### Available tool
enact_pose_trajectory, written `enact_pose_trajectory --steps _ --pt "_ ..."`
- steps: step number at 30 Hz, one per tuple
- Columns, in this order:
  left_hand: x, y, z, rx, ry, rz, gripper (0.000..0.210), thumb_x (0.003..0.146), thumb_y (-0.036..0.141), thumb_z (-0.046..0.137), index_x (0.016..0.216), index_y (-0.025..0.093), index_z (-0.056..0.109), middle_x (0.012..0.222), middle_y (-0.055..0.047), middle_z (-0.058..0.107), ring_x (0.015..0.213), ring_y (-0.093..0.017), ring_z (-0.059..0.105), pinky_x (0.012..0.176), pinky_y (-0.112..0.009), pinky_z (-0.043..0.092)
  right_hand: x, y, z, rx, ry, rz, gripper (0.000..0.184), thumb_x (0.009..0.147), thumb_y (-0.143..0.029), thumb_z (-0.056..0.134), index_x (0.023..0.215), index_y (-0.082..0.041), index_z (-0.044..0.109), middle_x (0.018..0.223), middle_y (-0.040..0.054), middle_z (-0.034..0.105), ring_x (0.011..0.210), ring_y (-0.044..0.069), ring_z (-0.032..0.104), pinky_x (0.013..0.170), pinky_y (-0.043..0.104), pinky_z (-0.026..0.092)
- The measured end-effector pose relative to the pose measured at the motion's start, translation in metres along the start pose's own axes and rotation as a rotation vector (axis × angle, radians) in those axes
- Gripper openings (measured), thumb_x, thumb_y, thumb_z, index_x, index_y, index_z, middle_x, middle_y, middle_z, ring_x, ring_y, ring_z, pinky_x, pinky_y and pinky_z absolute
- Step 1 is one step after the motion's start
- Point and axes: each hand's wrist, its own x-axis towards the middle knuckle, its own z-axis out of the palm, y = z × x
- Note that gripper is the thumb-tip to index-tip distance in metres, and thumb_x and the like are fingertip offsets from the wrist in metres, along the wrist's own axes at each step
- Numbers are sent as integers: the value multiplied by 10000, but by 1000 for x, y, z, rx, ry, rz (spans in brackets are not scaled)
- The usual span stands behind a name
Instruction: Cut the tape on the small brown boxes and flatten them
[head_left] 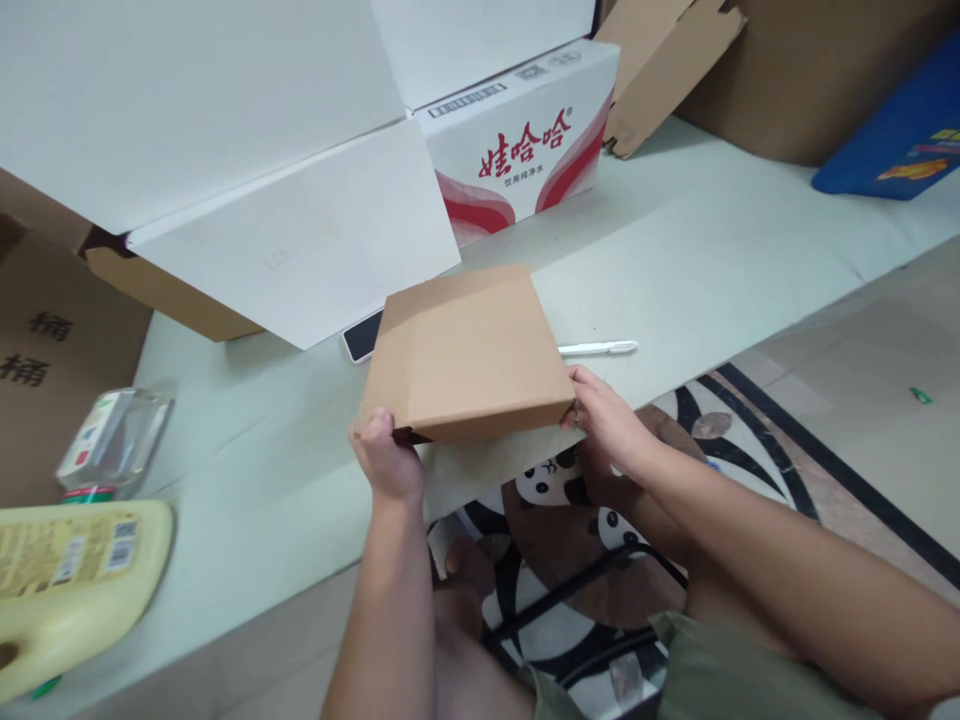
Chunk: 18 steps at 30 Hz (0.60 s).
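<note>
Between my two hands is a flat brown cardboard box (469,350), tilted toward me near the table's front edge. My left hand (388,455) grips its near left corner, the thumb pressed on top. At the near right corner, my right hand (596,410) has its fingers closed on the box's side. A white pen (600,348) sticks out from behind the right side of the box. Part of a dark-screened, white-edged device (363,337) shows at the left; the box hides the rest of it.
White cartons, one with red printing (525,150), stand along the back of the pale table (247,470). At the left are a clear bottle (124,440) and a yellow bottle (82,590). A blue container (892,140) stands at the far right.
</note>
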Motion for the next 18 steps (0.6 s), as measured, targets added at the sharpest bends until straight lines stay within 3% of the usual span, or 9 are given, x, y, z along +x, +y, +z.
enact_pose_trajectory --steps 7,9,11,14,18 --pt "-2 7 4 -129 -14 -53 276 695 462 517 696 195 587 710 -38 606 716 -220 616 657 -336 516 0 0 -1 -25 2 -4 135 822 -399 589 855 -268 596 889 29 622 864 229 573 683 356 449" --pt "-2 8 4 -155 -20 -61 276 702 457 527 714 192 602 693 -31 612 666 -208 609 659 -345 523 0 2 -2 -22 10 -55 171 844 -409 587 945 -273 605 1044 38 662 999 247 608 795 386 492" --pt "-1 8 3 -165 -18 -52 293 705 469 534 725 189 618 680 -26 615 657 -210 615 674 -356 530 1 5 -4 -26 4 -183 237 869 -423 588 1061 -283 593 1256 47 645 1217 260 577 1008 435 467" --pt "1 7 4 -199 20 -28 337 678 508 533 728 189 630 726 -45 642 800 -260 661 716 -366 531 2 10 -7 -35 -76 -374 376 887 -492 605 1198 -296 526 1478 72 535 1431 268 448 1201 482 333" --pt "2 7 4 -226 36 -50 353 647 511 519 755 193 626 872 -88 682 1054 -327 640 796 -389 523 2 14 -10 -84 -130 -427 598 887 -619 606 1353 -298 414 1557 127 453 1501 288 373 1222 508 328"
